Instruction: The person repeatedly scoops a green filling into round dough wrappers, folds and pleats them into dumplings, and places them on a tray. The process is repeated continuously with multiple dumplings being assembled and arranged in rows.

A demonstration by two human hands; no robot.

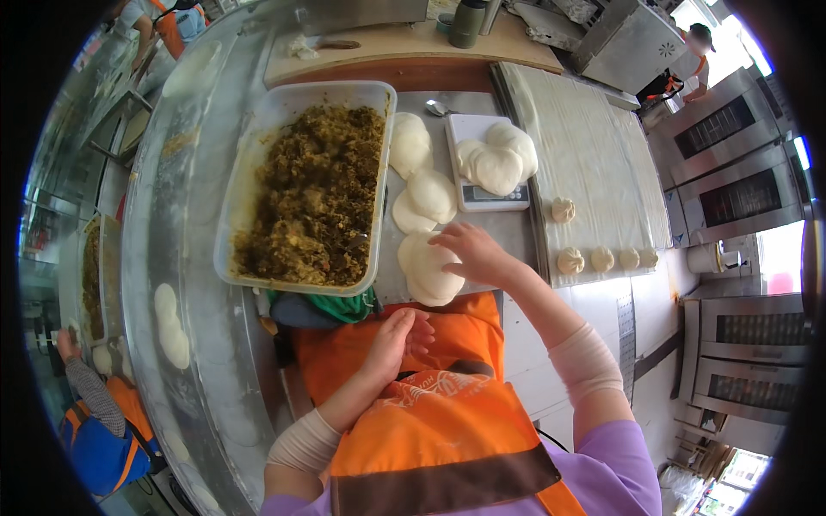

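Observation:
My right hand (474, 257), fingers apart and slightly curled, is at the right edge of a pile of flat dough rounds (426, 274) on the metal worktop; whether the fingertips grip a round cannot be told. My left hand (403, 338) hovers over my orange apron, palm turned inward, fingers loosely bent, with nothing visible in it. More dough rounds (429, 193) lie farther up the worktop. Others rest on a white digital scale (493, 205). Left of them stands a plastic tub (222, 238) of dark green chopped filling (316, 193), a spoon partly sunk in it.
Several pleated buns (570, 260) sit on a cloth-covered tray (587, 148) at the right. A metal spoon (437, 108) lies above the scale. A wooden board (387, 48) with a green container (468, 24) is at the back. A co-worker (106, 419) works at the far left.

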